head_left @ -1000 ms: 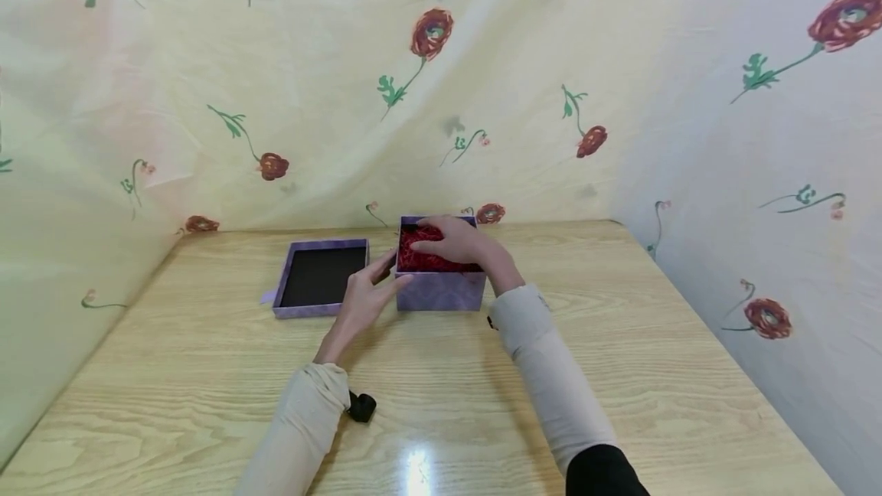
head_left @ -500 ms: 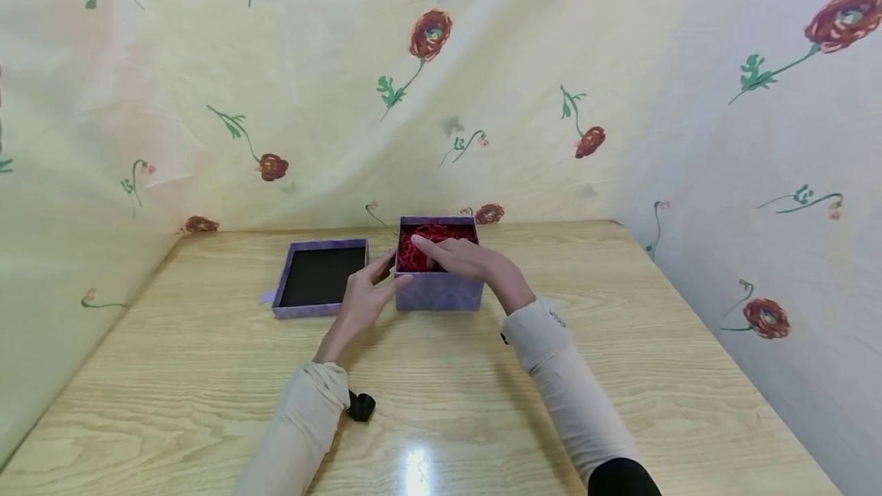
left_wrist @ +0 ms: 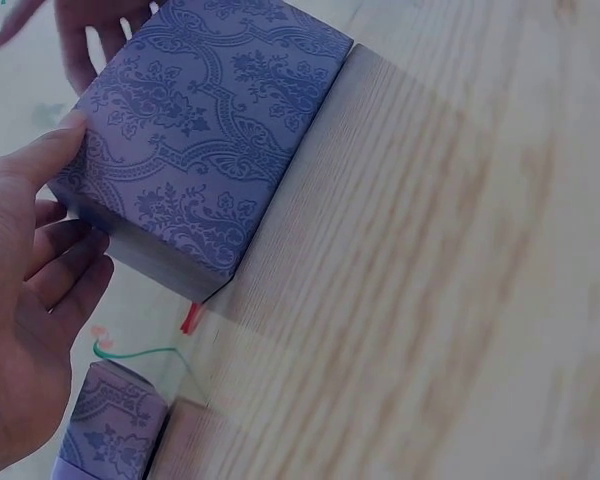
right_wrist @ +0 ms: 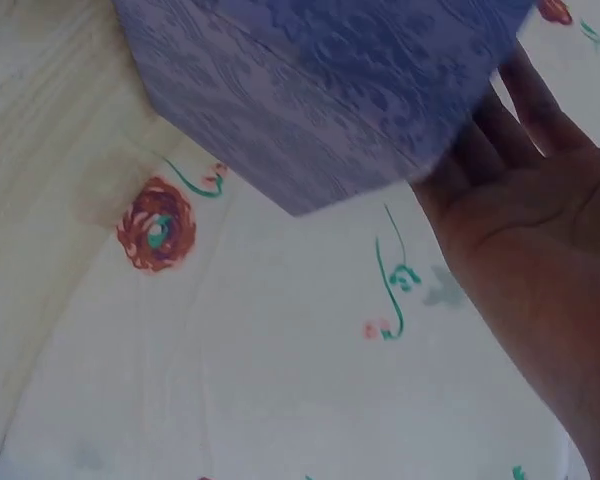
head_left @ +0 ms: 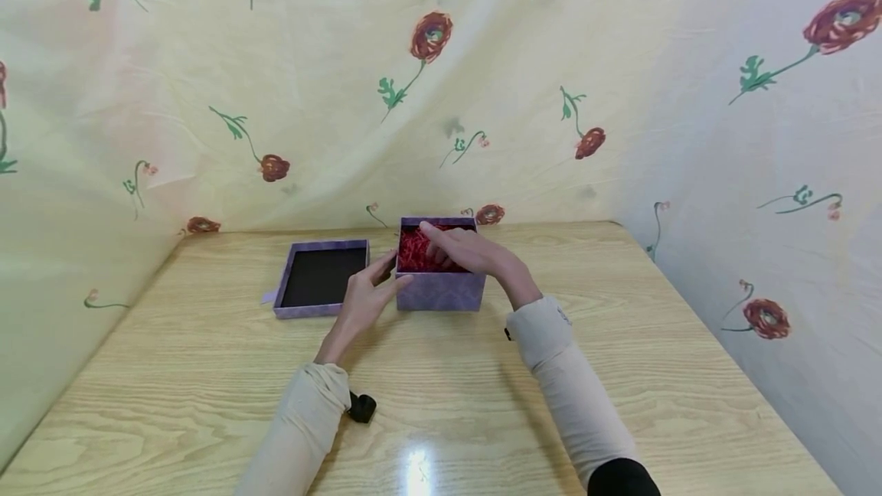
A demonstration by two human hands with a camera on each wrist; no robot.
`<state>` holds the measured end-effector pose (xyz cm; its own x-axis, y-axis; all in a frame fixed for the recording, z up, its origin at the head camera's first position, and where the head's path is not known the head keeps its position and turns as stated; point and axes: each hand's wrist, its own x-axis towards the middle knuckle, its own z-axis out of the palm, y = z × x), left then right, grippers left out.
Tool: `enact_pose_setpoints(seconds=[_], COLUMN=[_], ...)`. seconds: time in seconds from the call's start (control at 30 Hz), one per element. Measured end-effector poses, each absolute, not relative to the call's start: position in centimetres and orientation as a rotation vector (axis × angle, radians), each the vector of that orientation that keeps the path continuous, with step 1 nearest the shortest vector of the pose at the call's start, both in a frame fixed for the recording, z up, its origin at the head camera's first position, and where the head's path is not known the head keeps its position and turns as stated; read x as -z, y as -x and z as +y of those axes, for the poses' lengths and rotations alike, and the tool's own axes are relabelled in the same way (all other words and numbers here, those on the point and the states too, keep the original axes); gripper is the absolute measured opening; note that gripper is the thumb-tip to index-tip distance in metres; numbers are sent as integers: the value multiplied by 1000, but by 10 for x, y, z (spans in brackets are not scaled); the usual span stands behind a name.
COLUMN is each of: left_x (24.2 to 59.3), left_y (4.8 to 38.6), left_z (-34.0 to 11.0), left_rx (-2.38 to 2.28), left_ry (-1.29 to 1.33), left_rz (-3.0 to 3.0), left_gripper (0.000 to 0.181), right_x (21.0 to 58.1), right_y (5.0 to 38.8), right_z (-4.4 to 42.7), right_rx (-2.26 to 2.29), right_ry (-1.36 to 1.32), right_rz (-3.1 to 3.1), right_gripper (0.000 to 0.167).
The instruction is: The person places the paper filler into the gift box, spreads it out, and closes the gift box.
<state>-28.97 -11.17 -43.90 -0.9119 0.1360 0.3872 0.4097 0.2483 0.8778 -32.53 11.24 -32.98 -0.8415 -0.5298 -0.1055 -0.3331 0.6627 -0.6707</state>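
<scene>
The purple patterned box [head_left: 439,293] has its top uncovered, with red shredded filling [head_left: 415,251] inside. My left hand [head_left: 361,305] steadies its left side; in the left wrist view the thumb of this hand [left_wrist: 25,290] lies on the patterned face of the box [left_wrist: 205,130] and the fingers bend against the adjoining side. Over the box's opening is my right hand [head_left: 475,252], thumb side extended, other fingers lowered to the filling. The right wrist view shows the palm of this hand [right_wrist: 550,250] beside the box [right_wrist: 310,100], fingertips hidden behind it.
A shallow purple lid [head_left: 305,311] with a black inside lies left of the box on the wooden table [head_left: 441,381]. Flowered cloth [head_left: 331,83] stands behind the table and along its sides. A small red strip [left_wrist: 190,318] shows by the box's corner.
My right hand has shifted from the far part of the filling toward the box's right and near side, then slightly back up. My left hand and the box have hardly moved.
</scene>
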Motion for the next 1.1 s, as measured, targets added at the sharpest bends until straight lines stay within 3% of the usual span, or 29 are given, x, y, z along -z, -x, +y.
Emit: enact_pose_setpoints(seconds=[0.27, 0.5, 1.1], left_x=[434, 438, 437], left_y=[288, 287, 288], left_z=[-111, -112, -112], left_rx=[1735, 1727, 1707], left_ry=[493, 483, 505], left_rz=[-2311, -2314, -2326], left_gripper=[64, 64, 63], right_x=[333, 368, 380], right_y=[313, 318, 317], right_z=[124, 125, 129], right_rx=[897, 816, 928], right_ry=[671, 494, 605], right_rz=[3012, 3020, 2949], right_gripper=[56, 70, 68])
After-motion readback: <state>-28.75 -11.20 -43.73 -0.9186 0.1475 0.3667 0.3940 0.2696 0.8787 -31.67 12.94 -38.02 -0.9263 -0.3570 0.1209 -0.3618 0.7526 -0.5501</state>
